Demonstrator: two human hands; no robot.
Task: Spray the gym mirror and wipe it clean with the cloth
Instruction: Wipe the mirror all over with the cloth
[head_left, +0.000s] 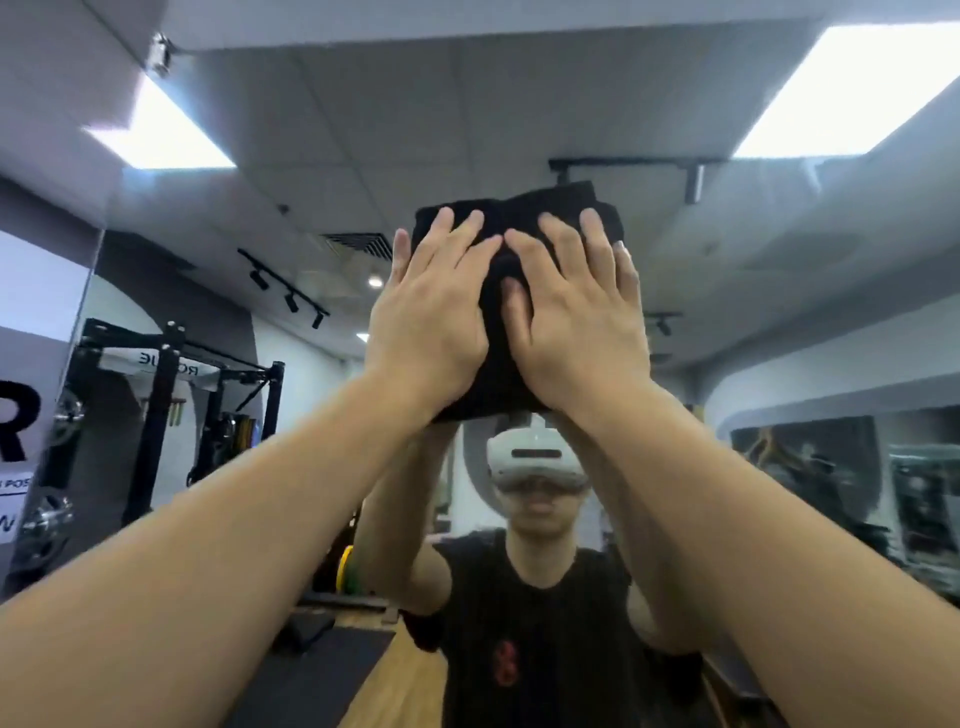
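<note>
The gym mirror (727, 291) fills nearly the whole view and reflects the ceiling, the room and a person in a black shirt with a white headset. A folded black cloth (511, 213) is held flat against the glass, high up and above head level. My left hand (431, 322) and my right hand (576, 322) lie side by side on the cloth, fingers straight and spread, pressing it to the mirror. Both forearms reach up from the lower corners. No spray bottle is visible.
The mirror's left edge (78, 322) meets a wall with a white poster (31, 364). Reflected in the glass are a black squat rack (161, 415), weight plates, a dark floor mat (332, 670) and a wooden floor.
</note>
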